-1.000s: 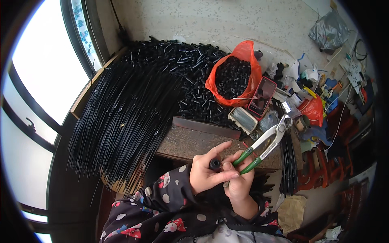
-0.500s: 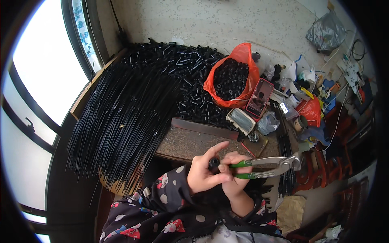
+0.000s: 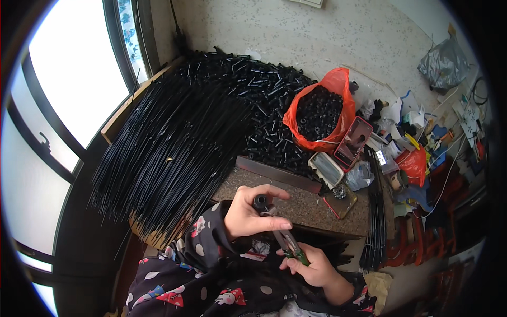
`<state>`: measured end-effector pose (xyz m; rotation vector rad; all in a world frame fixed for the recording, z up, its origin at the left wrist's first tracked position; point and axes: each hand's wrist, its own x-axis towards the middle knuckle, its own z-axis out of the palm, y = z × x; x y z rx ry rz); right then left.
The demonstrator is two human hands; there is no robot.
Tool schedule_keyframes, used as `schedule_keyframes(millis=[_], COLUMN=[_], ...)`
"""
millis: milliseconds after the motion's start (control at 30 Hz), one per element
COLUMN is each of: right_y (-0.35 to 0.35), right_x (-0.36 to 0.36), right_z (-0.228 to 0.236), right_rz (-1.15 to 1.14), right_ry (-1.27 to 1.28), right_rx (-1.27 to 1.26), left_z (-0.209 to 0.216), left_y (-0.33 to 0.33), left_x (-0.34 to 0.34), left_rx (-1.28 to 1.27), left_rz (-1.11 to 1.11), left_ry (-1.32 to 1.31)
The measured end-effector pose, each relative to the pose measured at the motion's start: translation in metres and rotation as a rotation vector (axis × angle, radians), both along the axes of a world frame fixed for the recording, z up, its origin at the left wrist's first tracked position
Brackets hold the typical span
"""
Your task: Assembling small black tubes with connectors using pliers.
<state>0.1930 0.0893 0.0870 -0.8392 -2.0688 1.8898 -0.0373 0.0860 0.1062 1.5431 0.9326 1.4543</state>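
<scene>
- Left hand curls round a black tubular piece, its open end facing up, just short of the counter's edge.
- Right hand is closed on green-handled pliers, at five o'clock from the piece.
- Step in hand, seemingly: setting the pliers' head to the piece; the left thumb hides any contact.
- Next move probably calls for a steady left grip while the right squeezes.

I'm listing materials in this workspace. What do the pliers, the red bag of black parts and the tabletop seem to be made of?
Pliers: probably steel, given the grey arms; smooth green grips look like plastic or rubber.
Red bag: thin, glossy plastic film, judging by its creases and sheen.
Tabletop: speckled brown, fairly matt; stone or laminate, the look leaves open.
</scene>
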Motion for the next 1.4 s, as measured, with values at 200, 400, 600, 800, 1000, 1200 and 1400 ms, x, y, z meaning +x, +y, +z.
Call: schedule_keyframes(millis=[200, 400, 600, 800, 1000, 1200, 1400], right_y=[0.010, -0.002, -0.015, -0.016, -0.018, 0.058, 0.081], right_x=[0.013, 0.009, -0.004, -0.023, -0.022, 0.009, 0.015], right_z=[0.005, 0.008, 0.001, -0.001, -0.005, -0.036, -0.109], right_rz=[0.147, -0.015, -0.140, -0.182, -0.204, -0.343, -0.447], right_ry=[0.090, -0.240, -0.056, 0.012, 0.045, -0.192, -0.680], right_rx=[-0.494, 0.146, 0.165, 0.677, 0.601, 0.719, 0.967], left_z=[0.001, -0.025, -0.007, -0.006, -0.005, -0.003, -0.020], left_y=[-0.007, 0.000, -0.005, -0.013, -0.019, -0.010, -0.017], left_x=[0.009, 0.017, 0.014, 0.013, 0.024, 0.021, 0.022], left_rx=[-0.003, 0.113, 0.082, 0.096, 0.053, 0.012, 0.047], left_rz=[0.104, 0.315, 0.213, 0.288, 0.337, 0.201, 0.128], left_ry=[0.034, 0.044, -0.003, -0.140, -0.184, -0.131, -0.192])
